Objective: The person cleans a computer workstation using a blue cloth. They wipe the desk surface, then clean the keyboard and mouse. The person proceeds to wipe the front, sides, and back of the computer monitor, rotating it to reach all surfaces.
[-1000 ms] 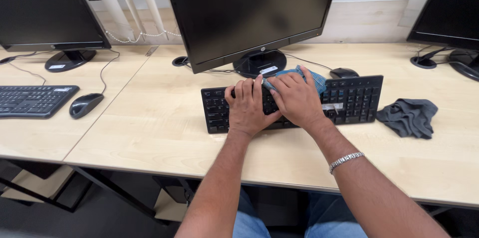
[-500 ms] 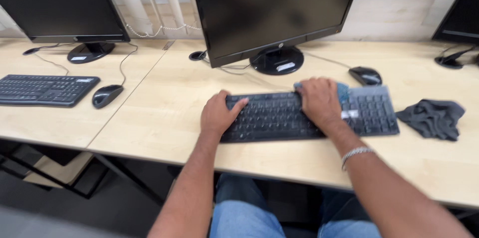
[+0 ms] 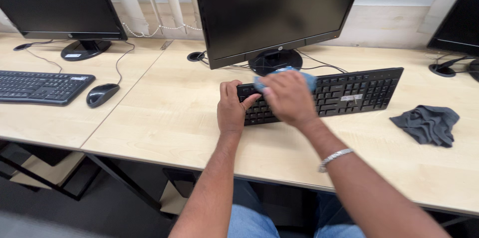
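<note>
Three monitors, two keyboards, one mouse, two cloths. Left hand [image 3: 231, 107] grips the left end of the black keyboard [image 3: 349, 91] mid-desk; right hand [image 3: 285, 97] presses a blue cloth [image 3: 305, 77] onto its keys, cloth mostly hidden, blurred. Grey cloth [image 3: 426, 124] lies right. Since before, keyboard sits angled, right hand further left, second mouse gone.

matt black plastic keyboard [image 3: 344, 91], soft blue cloth [image 3: 307, 79], smooth pale wood-look desk [image 3: 164, 113].
</note>
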